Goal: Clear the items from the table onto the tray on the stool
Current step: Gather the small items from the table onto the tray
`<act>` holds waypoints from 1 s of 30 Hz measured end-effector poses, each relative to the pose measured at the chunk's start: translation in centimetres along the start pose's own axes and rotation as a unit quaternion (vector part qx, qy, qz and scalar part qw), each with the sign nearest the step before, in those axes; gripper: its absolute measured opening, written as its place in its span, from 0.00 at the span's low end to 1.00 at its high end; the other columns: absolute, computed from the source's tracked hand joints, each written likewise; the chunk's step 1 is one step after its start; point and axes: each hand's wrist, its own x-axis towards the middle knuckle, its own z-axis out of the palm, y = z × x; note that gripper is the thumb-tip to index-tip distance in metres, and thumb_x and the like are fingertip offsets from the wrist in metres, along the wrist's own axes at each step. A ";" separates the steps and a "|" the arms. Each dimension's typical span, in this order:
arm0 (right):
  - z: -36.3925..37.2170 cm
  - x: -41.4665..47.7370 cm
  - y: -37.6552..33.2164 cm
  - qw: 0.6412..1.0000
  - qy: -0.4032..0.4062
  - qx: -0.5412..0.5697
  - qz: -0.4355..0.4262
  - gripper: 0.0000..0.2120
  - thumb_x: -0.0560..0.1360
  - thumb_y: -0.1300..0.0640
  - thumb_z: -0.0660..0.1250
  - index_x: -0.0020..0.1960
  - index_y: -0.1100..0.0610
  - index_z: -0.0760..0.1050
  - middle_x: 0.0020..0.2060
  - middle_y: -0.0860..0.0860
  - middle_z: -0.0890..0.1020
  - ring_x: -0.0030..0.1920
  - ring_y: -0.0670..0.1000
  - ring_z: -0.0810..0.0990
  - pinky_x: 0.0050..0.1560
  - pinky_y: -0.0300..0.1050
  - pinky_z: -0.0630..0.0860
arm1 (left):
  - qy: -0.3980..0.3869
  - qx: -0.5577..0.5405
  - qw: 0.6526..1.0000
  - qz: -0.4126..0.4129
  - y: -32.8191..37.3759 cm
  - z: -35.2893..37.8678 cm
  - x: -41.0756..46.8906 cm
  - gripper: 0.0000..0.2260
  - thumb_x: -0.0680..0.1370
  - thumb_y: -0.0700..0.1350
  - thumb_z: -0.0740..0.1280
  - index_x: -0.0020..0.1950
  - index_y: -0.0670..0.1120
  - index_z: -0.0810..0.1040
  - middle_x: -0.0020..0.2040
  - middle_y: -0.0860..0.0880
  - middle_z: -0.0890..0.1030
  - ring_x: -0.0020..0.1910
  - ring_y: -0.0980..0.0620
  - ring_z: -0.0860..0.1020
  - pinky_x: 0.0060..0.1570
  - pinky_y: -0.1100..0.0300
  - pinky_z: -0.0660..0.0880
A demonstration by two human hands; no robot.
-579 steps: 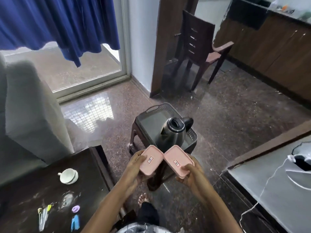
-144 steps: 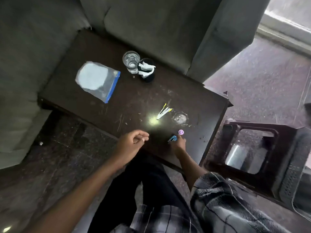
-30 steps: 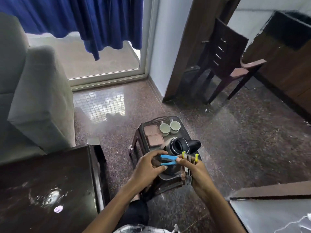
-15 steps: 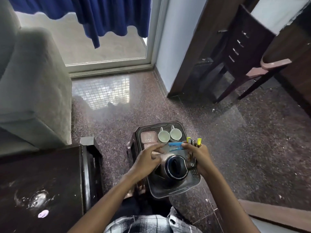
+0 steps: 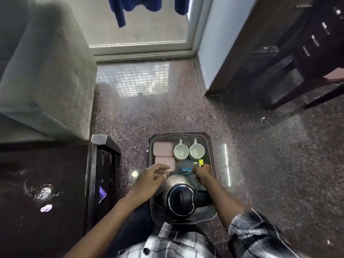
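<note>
The dark tray [image 5: 212,155] sits on the stool, straight below me. It holds two pink lidded boxes [image 5: 162,148] [image 5: 166,161], two white cups [image 5: 181,151] [image 5: 197,151] and a steel kettle [image 5: 179,200] at its near end. A blue clip [image 5: 186,169] lies on the tray floor beside the fingertips of my right hand [image 5: 203,174]. That hand grips several yellow-tipped clips [image 5: 199,163] low over the tray. My left hand [image 5: 151,180] hovers over the nearer pink box with relaxed fingers and holds nothing. A small purple item [image 5: 46,208] lies on the dark table [image 5: 61,161].
A grey sofa arm [image 5: 46,71] rises behind the table at the left. A dark wooden chair [image 5: 316,53] stands at the far right, with a glass door [image 5: 141,25] ahead. Speckled stone floor [image 5: 270,164] surrounds the stool. A wet smear [image 5: 43,190] marks the table.
Both hands have dropped lower over the tray. The blue clip has left my hands and now lies on the tray. My left hand has pulled back toward the pink box.
</note>
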 end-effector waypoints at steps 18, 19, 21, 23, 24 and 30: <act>2.3 3.8 0.9 0.994 -0.006 -0.110 -0.026 0.09 0.69 0.61 0.70 0.47 0.64 0.79 0.43 0.61 0.81 0.42 0.60 0.82 0.39 0.47 0.73 | 0.040 -0.030 0.998 -0.044 0.2 0.9 -1.2 0.14 0.77 0.38 0.64 0.48 0.59 0.76 0.47 0.56 0.82 0.46 0.50 0.80 0.46 0.62 0.75; 2.1 3.8 0.9 0.988 -0.002 -0.145 -0.044 0.13 0.70 0.58 0.70 0.51 0.64 0.79 0.47 0.61 0.82 0.48 0.61 0.81 0.41 0.46 0.72 | 0.039 -0.031 0.998 -0.044 0.4 0.8 -1.1 0.14 0.77 0.38 0.64 0.48 0.59 0.76 0.48 0.55 0.82 0.47 0.49 0.80 0.46 0.64 0.74; 1.5 3.1 0.8 0.978 0.000 -0.196 -0.069 0.15 0.70 0.52 0.69 0.51 0.62 0.79 0.51 0.61 0.82 0.53 0.62 0.79 0.45 0.48 0.72 | 0.036 -0.032 0.998 -0.043 0.6 0.8 -0.9 0.13 0.77 0.38 0.64 0.49 0.58 0.76 0.48 0.55 0.82 0.47 0.50 0.80 0.47 0.64 0.74; 0.9 2.2 0.6 0.971 0.009 -0.217 -0.102 0.12 0.70 0.50 0.69 0.45 0.58 0.81 0.49 0.60 0.82 0.53 0.61 0.78 0.46 0.48 0.72 | 0.037 -0.030 0.998 -0.040 0.9 0.7 -0.6 0.13 0.77 0.38 0.64 0.49 0.58 0.76 0.48 0.55 0.82 0.47 0.50 0.80 0.50 0.63 0.75; 0.5 1.7 0.6 0.975 0.008 -0.189 -0.115 0.08 0.69 0.51 0.70 0.39 0.57 0.80 0.45 0.60 0.81 0.50 0.60 0.78 0.46 0.49 0.72 | 0.037 -0.029 0.998 -0.037 1.0 0.7 -0.4 0.14 0.77 0.38 0.64 0.48 0.59 0.76 0.48 0.55 0.82 0.47 0.51 0.81 0.51 0.62 0.75; -1.5 -0.4 0.4 0.988 -0.036 0.092 -0.118 0.04 0.69 0.66 0.71 0.39 0.61 0.77 0.32 0.53 0.77 0.33 0.48 0.73 0.31 0.39 0.70 | 0.030 -0.037 0.999 -0.026 1.4 1.0 0.4 0.13 0.77 0.37 0.63 0.50 0.57 0.76 0.48 0.54 0.81 0.43 0.56 0.79 0.46 0.67 0.74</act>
